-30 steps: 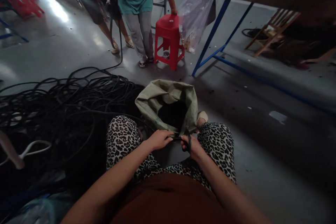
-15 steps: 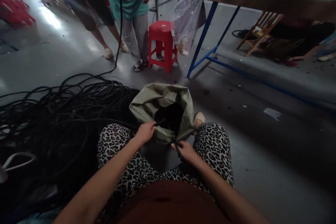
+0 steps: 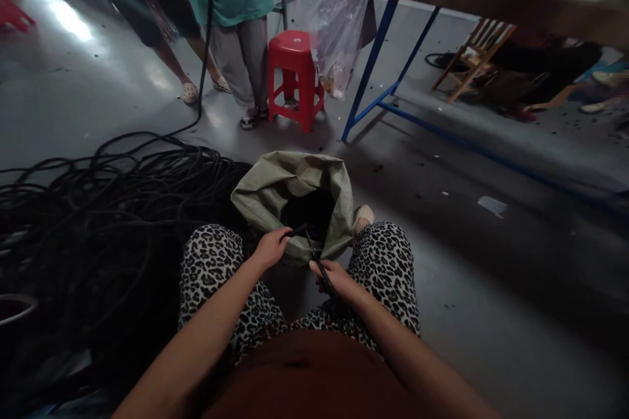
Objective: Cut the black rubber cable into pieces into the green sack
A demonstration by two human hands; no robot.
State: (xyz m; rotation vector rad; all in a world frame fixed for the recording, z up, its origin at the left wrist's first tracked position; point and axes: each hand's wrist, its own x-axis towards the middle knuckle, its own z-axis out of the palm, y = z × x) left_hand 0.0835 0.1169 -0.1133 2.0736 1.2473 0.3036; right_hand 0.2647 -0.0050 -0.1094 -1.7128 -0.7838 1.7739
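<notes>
Left hand pinches a short black cable piece over the mouth of the olive woven sack between the knees; right hand is closed on a dark scissor-like cutter. The piece's long axis runs left-right, free end toward the sack's dark opening. Judgement: release it well inside the rim.

We see a matt woven-cloth sack, rubbery matt black cables, a glossy red plastic stool, and smooth, shiny concrete floor.
</notes>
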